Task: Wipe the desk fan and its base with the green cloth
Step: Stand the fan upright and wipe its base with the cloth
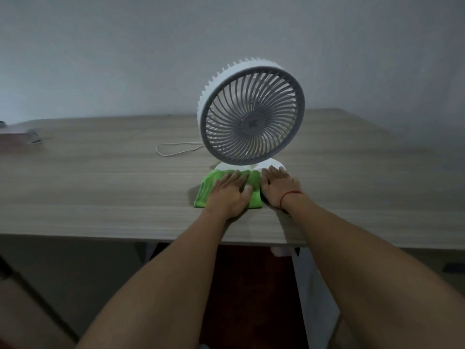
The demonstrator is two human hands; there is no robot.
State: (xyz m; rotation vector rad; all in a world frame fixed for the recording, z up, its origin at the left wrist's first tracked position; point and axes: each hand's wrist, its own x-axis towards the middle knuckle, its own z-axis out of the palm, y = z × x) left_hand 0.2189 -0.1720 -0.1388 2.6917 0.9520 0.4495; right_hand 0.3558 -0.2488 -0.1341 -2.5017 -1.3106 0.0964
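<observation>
the green cloth lies on the desk near its front edge, its far end up on the fan's base. the left hand lies flat and open on it, nearest. the right hand is open too, touching the base just beside. the desk fan stands right behind.

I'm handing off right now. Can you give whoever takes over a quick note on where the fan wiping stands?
Left hand: flat on the green cloth, not gripping.
Right hand: open, fingers on the fan's base.
Desk fan stands upright on the desk; the cloth lies at the base's front edge, partly over it.
Done: can't tell what's been wiped.
Left: assume the grille, housing and base.
</observation>
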